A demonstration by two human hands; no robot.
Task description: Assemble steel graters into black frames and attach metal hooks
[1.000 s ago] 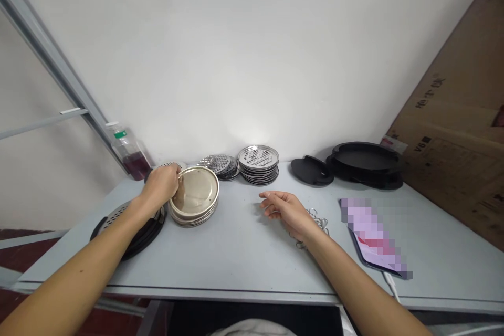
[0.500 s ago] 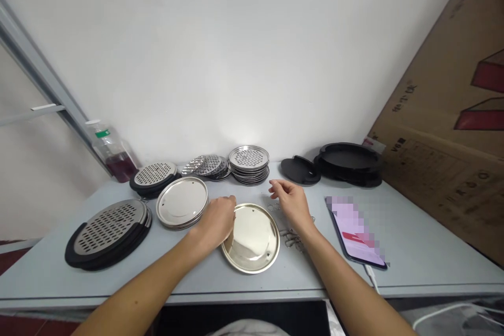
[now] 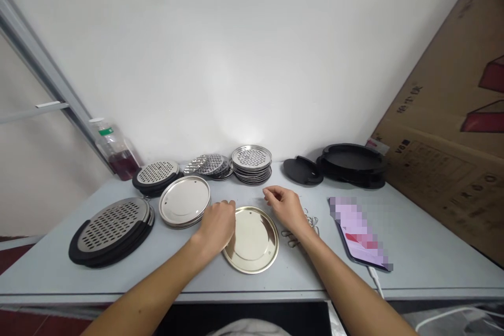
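Observation:
A shiny, pale gold round metal plate (image 3: 252, 244) with a raised rim and small holes lies in front of me. My left hand (image 3: 218, 224) is closed at its upper left rim, fingers curled and partly hidden. Just beyond the plate's upper right edge, my right hand (image 3: 286, 209) hovers with thumb and fingertips pinched together. Whatever is between them is too small to make out. Small wire clips (image 3: 293, 239) lie on the table beside and under my right wrist. Left of my left hand is a stack of similar silver plates (image 3: 184, 202).
Perforated grater discs in black holders (image 3: 114, 231) stand at left. More grater discs (image 3: 252, 160) are stacked by the wall, near black round trays (image 3: 352, 160). A phone (image 3: 360, 233) on a cable lies right. A bottle (image 3: 120, 155) and a cardboard box (image 3: 444, 163) flank the table.
My right hand has shifted left toward the gold plate, uncovering more of the wire clips. My left hand stays at the plate's rim. The view has turned slightly left.

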